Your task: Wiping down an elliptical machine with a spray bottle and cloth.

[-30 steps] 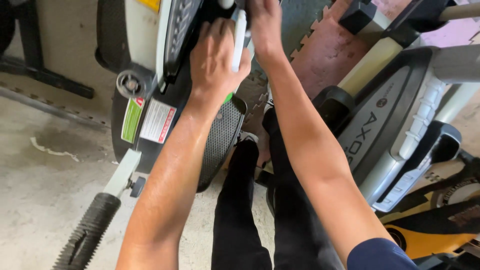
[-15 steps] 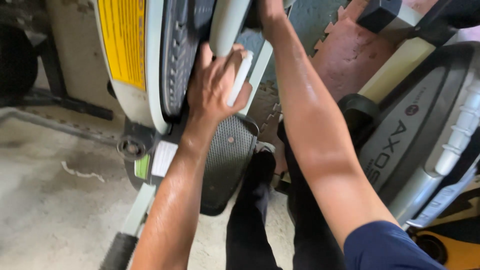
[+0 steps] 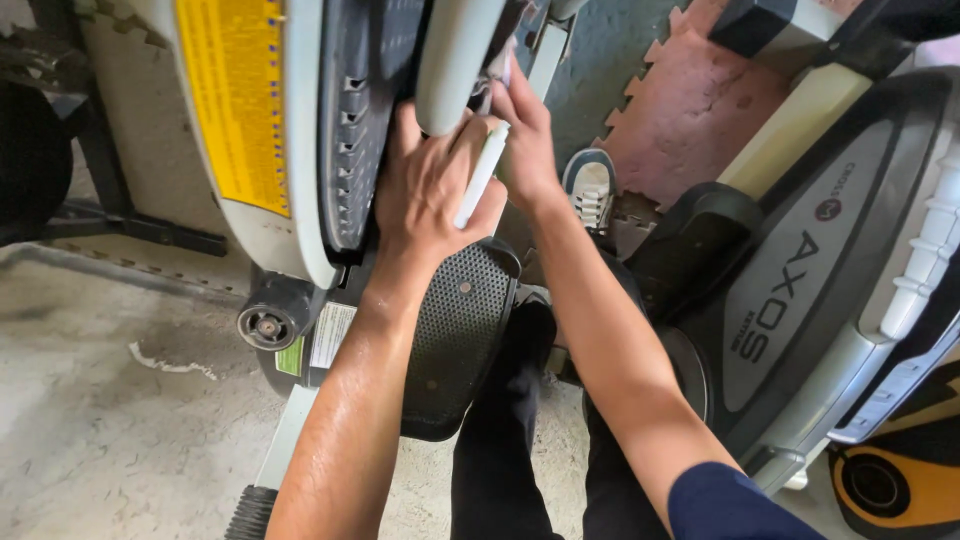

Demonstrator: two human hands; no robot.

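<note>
- The person's left hand (image 3: 430,195) lies flat, fingers spread, against the dark ribbed plastic side housing (image 3: 355,120) of an exercise machine; the thumb hooks over a thin white bar (image 3: 483,172), so this grip is wide and pressing rather than clasping.
- The right hand (image 3: 525,135) reaches in beside it, fingers curled around something pale behind a thick grey-white tube (image 3: 455,60); what it holds is hidden, so whether that grip is closed cannot be told.
- The thin white bar slants down between the two hands, just above a black dotted foot pedal (image 3: 455,335).
- The bar looks like painted metal: stiff, smooth, perhaps slippery in a damp palm. It seems best taken around its middle with a full wrap.
- Both forearms stretch forward, nearly parallel, wrists close together.
- A yellow label (image 3: 235,100) covers the machine's white panel at the left.
- A grey and white shoe (image 3: 592,185) stands on the concrete floor (image 3: 110,420) beneath the hands.
</note>
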